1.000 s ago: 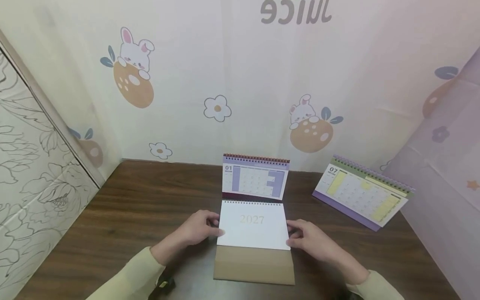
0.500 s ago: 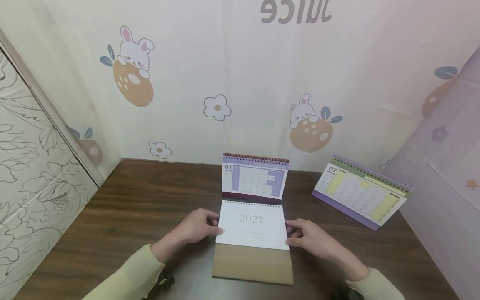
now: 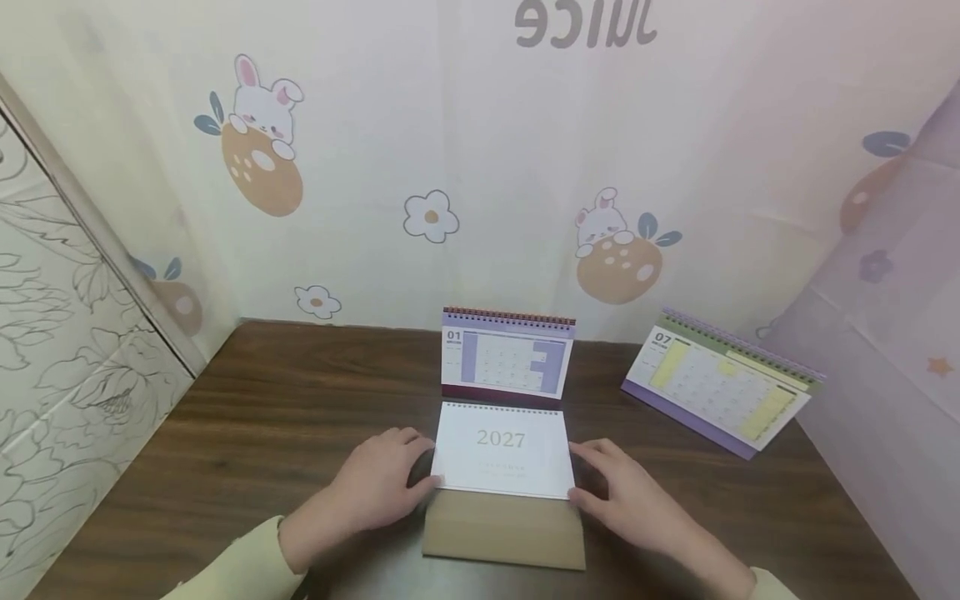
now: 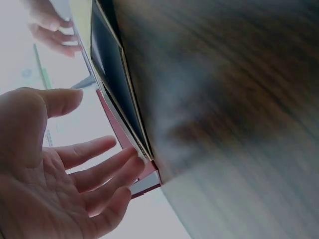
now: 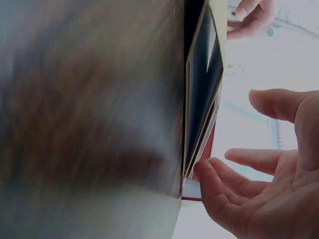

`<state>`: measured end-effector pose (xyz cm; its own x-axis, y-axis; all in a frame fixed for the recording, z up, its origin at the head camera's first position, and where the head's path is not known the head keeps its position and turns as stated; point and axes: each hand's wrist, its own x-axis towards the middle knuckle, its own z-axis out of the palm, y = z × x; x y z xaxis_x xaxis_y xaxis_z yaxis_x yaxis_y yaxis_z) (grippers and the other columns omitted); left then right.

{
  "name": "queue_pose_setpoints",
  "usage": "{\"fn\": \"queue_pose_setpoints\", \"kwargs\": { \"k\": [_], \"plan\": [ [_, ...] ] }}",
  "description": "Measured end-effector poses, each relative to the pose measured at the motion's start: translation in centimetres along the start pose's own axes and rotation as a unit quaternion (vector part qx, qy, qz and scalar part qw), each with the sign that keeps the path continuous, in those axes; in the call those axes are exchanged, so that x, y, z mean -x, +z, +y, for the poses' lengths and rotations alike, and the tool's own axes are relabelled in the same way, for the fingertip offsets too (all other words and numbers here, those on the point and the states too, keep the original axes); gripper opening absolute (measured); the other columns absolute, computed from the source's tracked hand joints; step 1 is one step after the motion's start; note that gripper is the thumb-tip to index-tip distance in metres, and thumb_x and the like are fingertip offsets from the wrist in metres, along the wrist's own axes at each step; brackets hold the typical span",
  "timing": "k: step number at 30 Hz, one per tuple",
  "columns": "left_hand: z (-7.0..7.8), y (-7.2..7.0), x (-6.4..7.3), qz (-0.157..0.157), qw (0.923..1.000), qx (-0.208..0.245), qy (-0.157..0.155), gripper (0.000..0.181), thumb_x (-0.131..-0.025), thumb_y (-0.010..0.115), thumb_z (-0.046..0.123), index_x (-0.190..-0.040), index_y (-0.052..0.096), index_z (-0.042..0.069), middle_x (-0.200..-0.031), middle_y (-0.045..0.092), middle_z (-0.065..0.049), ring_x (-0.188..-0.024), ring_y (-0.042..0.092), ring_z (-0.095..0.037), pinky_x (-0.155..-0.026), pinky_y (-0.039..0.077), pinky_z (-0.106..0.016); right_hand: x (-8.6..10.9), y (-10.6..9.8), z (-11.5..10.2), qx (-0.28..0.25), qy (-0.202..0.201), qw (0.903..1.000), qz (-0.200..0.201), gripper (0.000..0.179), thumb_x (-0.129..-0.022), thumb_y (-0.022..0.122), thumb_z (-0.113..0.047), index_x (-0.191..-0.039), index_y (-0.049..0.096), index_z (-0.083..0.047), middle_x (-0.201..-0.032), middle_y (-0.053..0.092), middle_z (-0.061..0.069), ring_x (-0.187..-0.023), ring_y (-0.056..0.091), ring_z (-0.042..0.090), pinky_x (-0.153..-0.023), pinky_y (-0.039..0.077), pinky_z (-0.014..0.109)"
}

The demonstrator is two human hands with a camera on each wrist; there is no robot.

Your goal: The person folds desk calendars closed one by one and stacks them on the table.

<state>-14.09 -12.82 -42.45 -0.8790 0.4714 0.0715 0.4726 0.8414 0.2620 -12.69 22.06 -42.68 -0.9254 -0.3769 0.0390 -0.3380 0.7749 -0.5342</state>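
Loosening at both sides: compared with the pictures just before, the left hand [image 3: 378, 485] and the right hand [image 3: 633, 504] have fanned out from a closer hold at the edges of the white 2027 calendar [image 3: 502, 471], which sits in practically the same spot. Reads to me as placement nearly settled, with the calendar likely carrying its own weight.

Grip: fingers spread on both hands, thumbs well away from the fingers in the wrist views, no firm pinch visible. Thumb tips lie at the cover's lower side edges in the head view (can't tell whether they touch or just hover); same doubt for the fingertips farther back.

Location: middle of the brown table [image 3: 300, 400], between the hands, directly in front of the purple 01 calendar [image 3: 506, 358]; contact between those two, can't tell. The yellow-green 07 calendar [image 3: 723, 387] stands apart, off to the right, turned at an angle.

Orientation: cover faces the person and leans back, spiral binding [image 3: 502, 409] along the far top edge, tan base board [image 3: 504, 533] reaching toward the person. Long axis runs left to right, roughly parallel to the 01 calendar behind.
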Motion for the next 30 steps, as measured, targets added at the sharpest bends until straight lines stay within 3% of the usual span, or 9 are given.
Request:
{"fn": "queue_pose_setpoints", "kwargs": {
  "k": [3,7,10,13,18,21,30],
  "plan": [
    [0.2,0.1,0.5,0.017,0.9979,-0.039,0.049,0.051,-0.09,0.068,0.048,-0.124,0.068,0.01,-0.126,0.063,-0.009,-0.114,0.058,-0.026,-0.095,0.048,-0.047,0.5,0.3,-0.6,0.021,-0.033,0.9992,-0.006,0.058,-0.089,0.076,-0.031,-0.137,0.058,-0.003,-0.132,0.055,0.007,-0.122,0.054,0.028,-0.098,0.047,0.05],
    [0.4,0.3,1.1,0.035,0.9891,-0.073,0.122,0.056,-0.089,0.066,0.051,-0.131,0.064,0.014,-0.14,0.056,-0.009,-0.126,0.05,-0.026,-0.101,0.043,-0.048,1.3,0.7,-0.9,0.045,-0.087,0.9952,-0.009,0.06,-0.089,0.077,-0.032,-0.14,0.056,-0.008,-0.142,0.048,0.008,-0.13,0.046,0.03,-0.1,0.045,0.052],
    [0.6,0.5,1.4,0.028,0.9811,-0.094,0.166,0.062,-0.09,0.063,0.056,-0.138,0.059,0.017,-0.15,0.047,-0.009,-0.136,0.042,-0.029,-0.106,0.039,-0.05,1.8,0.9,-1.0,0.065,-0.124,0.99,-0.016,0.065,-0.086,0.079,-0.031,-0.143,0.054,-0.012,-0.15,0.041,0.01,-0.135,0.041,0.029,-0.1,0.045,0.052],
    [0.7,0.6,1.7,0.002,0.9747,-0.103,0.198,0.068,-0.091,0.057,0.062,-0.144,0.053,0.02,-0.158,0.036,-0.009,-0.143,0.032,-0.032,-0.11,0.034,-0.053,2.0,1.0,-1.2,0.077,-0.141,0.9862,-0.041,0.07,-0.086,0.078,-0.036,-0.147,0.049,-0.016,-0.157,0.032,0.011,-0.14,0.033,0.031,-0.1,0.045,0.053],
    [0.8,0.7,2.0,-0.048,0.9664,-0.098,0.233,0.072,-0.092,0.053,0.067,-0.151,0.045,0.026,-0.162,0.026,-0.008,-0.147,0.025,-0.033,-0.111,0.032,-0.055,2.4,1.0,-1.3,0.073,-0.134,0.9819,-0.113,0.075,-0.09,0.07,-0.05,-0.154,0.039,-0.028,-0.165,0.016,0.006,-0.147,0.018,0.035,-0.099,0.046,0.052],
    [0.8,0.7,2.0,-0.068,0.963,-0.093,0.244,0.071,-0.092,0.056,0.065,-0.151,0.044,0.029,-0.163,0.025,-0.006,-0.146,0.026,-0.033,-0.11,0.033,-0.055,2.5,1.0,-1.4,0.075,-0.134,0.9779,-0.141,0.074,-0.09,0.071,-0.049,-0.154,0.037,-0.032,-0.166,0.012,0.003,-0.149,0.014,0.036,-0.099,0.046,0.051],
    [0.5,1.1,1.5,-0.074,0.9564,-0.103,0.263,0.067,-0.092,0.061,0.06,-0.15,0.046,0.03,-0.161,0.03,-0.006,-0.142,0.035,-0.032,-0.11,0.035,-0.051,2.1,1.0,-1.6,0.067,-0.146,0.9713,-0.175,0.072,-0.088,0.075,-0.038,-0.152,0.042,-0.032,-0.165,0.017,0.006,-0.148,0.016,0.04,-0.099,0.045,0.055]
  ]
}}
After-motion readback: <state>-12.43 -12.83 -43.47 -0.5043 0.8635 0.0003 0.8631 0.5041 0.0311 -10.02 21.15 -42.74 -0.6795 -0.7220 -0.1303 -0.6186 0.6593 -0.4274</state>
